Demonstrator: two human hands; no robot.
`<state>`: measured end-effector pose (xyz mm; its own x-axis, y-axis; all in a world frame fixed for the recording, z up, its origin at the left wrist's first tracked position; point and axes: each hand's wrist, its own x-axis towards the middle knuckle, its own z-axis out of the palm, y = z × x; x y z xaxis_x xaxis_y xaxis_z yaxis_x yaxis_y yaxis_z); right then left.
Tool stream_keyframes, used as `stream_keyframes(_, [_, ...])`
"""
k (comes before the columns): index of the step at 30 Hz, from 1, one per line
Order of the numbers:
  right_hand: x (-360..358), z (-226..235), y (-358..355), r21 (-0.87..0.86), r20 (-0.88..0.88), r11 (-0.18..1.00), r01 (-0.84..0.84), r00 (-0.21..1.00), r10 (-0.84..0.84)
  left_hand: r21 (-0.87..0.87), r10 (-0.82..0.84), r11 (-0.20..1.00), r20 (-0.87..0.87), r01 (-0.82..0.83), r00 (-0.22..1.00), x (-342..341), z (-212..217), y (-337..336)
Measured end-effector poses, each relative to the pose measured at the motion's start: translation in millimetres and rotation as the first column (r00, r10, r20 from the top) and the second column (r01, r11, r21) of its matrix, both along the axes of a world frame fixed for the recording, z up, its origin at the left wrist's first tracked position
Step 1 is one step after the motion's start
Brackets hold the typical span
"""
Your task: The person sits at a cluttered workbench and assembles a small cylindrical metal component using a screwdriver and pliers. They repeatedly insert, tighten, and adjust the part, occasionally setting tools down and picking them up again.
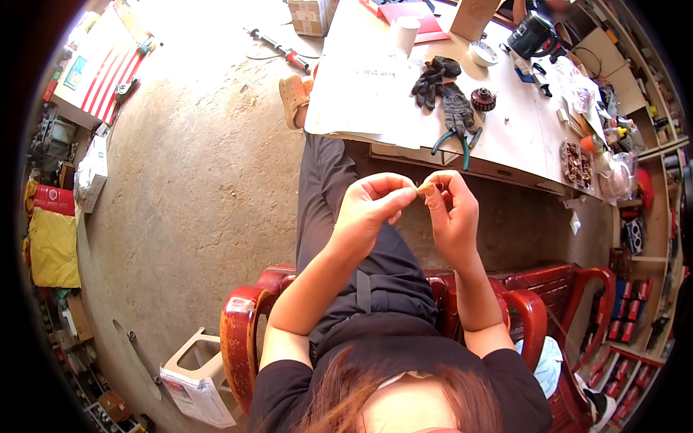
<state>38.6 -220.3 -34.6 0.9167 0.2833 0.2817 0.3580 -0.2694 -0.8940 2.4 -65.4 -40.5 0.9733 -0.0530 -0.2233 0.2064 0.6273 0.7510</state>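
1. Here, in the head view, the person is sitting on a glossy red plastic armchair (242,339) and holding both hands up over the lap, in front of the edge of a white-topped workbench (505,130).
2. The left hand (372,209) is curling its fingers and pinching, between thumb and fingertips, one end of a small brownish piece (426,190); what it is made of is too small to tell.
3. The right hand (455,213) is closing on the other end of the same small piece, its fingertips touching those of the left hand, so the piece is sitting between the two hands, above the dark trousers and well apart from the bench top.
4. As a judgement, the handwork on the piece is looking midway: it is being gripped and worked by both hands, and it is not yet lying down anywhere.
5. On the bench, a pair of dark grey knitted work gloves (444,90) is lying untouched, just beside green-handled pliers (455,141) and a small dark toothed round part (483,99).
6. Farther back, a white roll of tape (482,53) and a white paper cup (406,32) are standing near a red folder (411,16).
7. A clear tray of brown small parts (575,164) is resting at the bench's right side, suggesting more such pieces are waiting.
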Motion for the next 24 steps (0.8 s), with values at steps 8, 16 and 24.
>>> stream_keyframes(8, [36.8,22.1,-15.4,0.259,-0.459,0.873,-0.414,0.742,0.489,0.346,-0.116,0.935,0.109,0.071,0.987,-0.4,2.0,6.1])
stream_keyframes(16, [15.0,37.6,0.7,-0.238,0.035,0.944,-0.229,0.969,0.244,0.745,0.108,0.552,0.380,-0.374,0.919,0.8,3.7,5.2])
stream_keyframes(24, [-2.1,-5.6,0.0,-0.079,0.148,0.997,0.022,0.989,-0.010,-0.074,0.139,0.988,0.003,-0.138,0.990,3.0,-4.1,9.6])
